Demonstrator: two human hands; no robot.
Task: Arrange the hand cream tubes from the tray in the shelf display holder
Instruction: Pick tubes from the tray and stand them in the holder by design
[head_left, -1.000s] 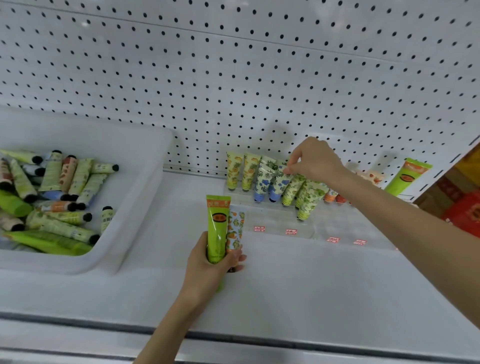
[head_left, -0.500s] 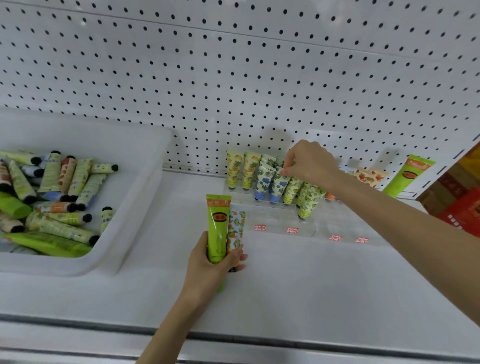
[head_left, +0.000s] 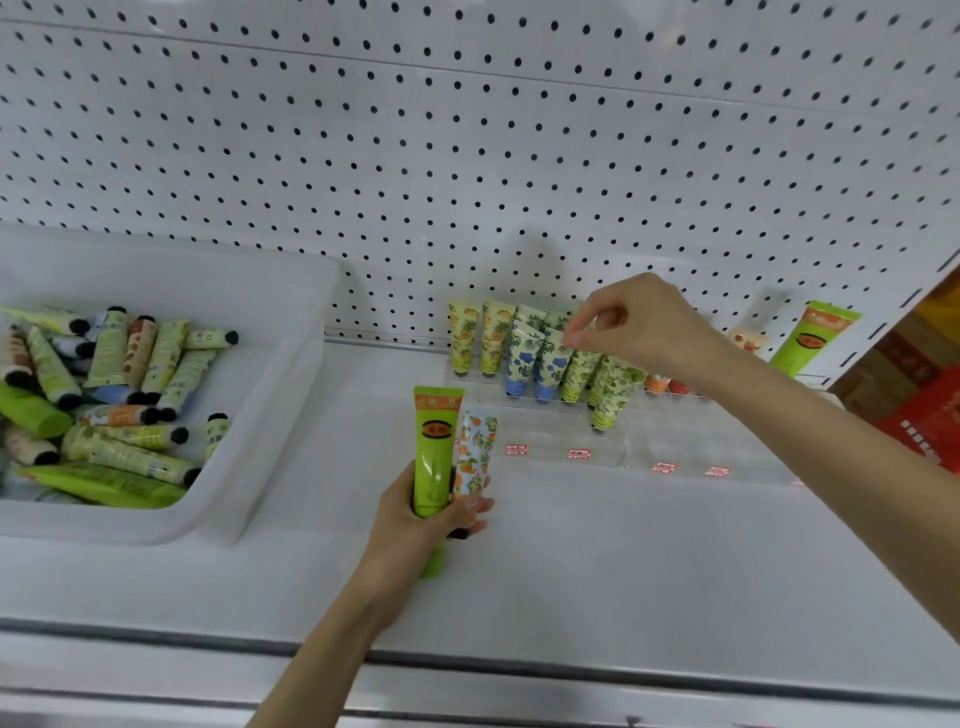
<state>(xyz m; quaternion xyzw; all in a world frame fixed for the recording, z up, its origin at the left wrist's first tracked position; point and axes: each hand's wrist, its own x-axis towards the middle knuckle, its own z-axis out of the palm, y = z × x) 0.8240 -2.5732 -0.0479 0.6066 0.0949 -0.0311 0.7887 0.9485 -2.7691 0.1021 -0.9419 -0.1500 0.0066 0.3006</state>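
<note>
Fingers, right: thumb and forefinger (head_left: 574, 340) are closed tip to tip at the top edges of the tubes standing in the display holder (head_left: 545, 436), where a blue-flower tube (head_left: 553, 364) meets a green-leaf tube (head_left: 576, 376). Whether either tube is caught between them cannot be told.
Fingers, left: curled (head_left: 470, 506) round two tubes held upright side by side.
Right hand (head_left: 644, 327): over the back rows of the display holder, with the forearm reaching in from the right.
Left hand (head_left: 415, 525): over the shelf (head_left: 597, 561), in front of the holder's left end and apart from it.
Bright green tube (head_left: 434, 452): gripped in the left hand, crimped end up, cap end showing below the palm.
Orange-print tube (head_left: 474, 457): gripped in the left hand, shorter, touching the right side of the bright green tube.
Display holder: clear and stepped, on the shelf near the pegboard (head_left: 467, 156), with small red labels (head_left: 577, 453) along its front.
Holder contents: caps down; from the left, yellow fruit-print tubes (head_left: 462, 338), blue-flower tubes, then green-leaf tubes. Orange-red caps (head_left: 657, 383) show below the right forearm.
Tray (head_left: 291, 415): white, at the left of the shelf, well apart from the holder.
Loose tubes (head_left: 119, 405): lying piled in the tray, most with black caps.
Large green tube (head_left: 810, 338): leaning on the pegboard beyond the right forearm.
Red cartons (head_left: 930, 415): at the right edge, past the shelf.
</note>
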